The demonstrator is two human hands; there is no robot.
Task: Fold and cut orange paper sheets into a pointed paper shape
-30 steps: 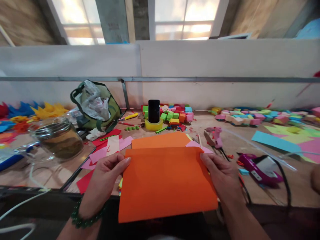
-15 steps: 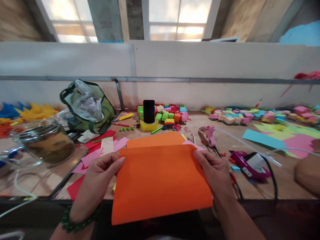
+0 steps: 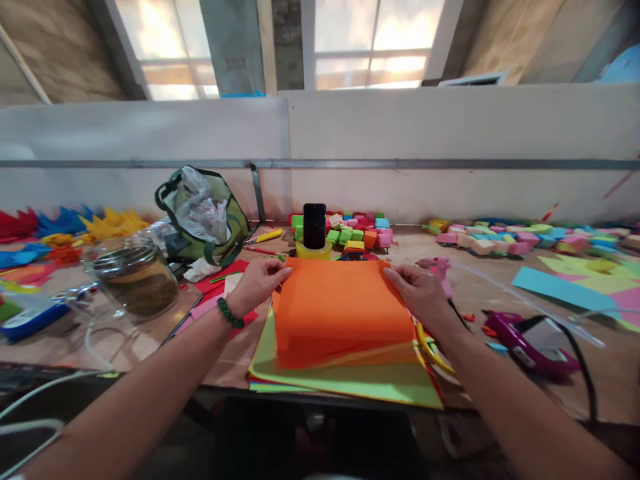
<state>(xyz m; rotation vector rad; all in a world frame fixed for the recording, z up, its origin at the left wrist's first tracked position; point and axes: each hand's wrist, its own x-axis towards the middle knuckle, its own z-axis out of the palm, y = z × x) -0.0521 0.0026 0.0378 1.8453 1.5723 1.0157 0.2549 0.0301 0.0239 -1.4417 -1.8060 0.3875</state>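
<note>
An orange paper sheet (image 3: 340,303) lies folded over on a stack of coloured sheets, topped by a lime-green sheet (image 3: 360,381), at the near table edge. My left hand (image 3: 257,283) pinches the orange sheet's far left corner, a green bead bracelet on its wrist. My right hand (image 3: 417,290) pinches the far right corner. Both hands press the far edge down near the yellow tape roll (image 3: 314,251) with a black phone (image 3: 315,225) standing in it.
A glass jar (image 3: 135,280) and a green bag (image 3: 205,213) stand at left. Small coloured paper cubes (image 3: 357,230) lie behind the phone and along the right back (image 3: 500,237). A purple glue gun (image 3: 520,337) with its cable lies at right. Paper stars (image 3: 65,227) lie far left.
Both hands carried the near edge of the orange sheet away from me and down to the far edge, folding it over. The lime-green sheet beneath now shows.
</note>
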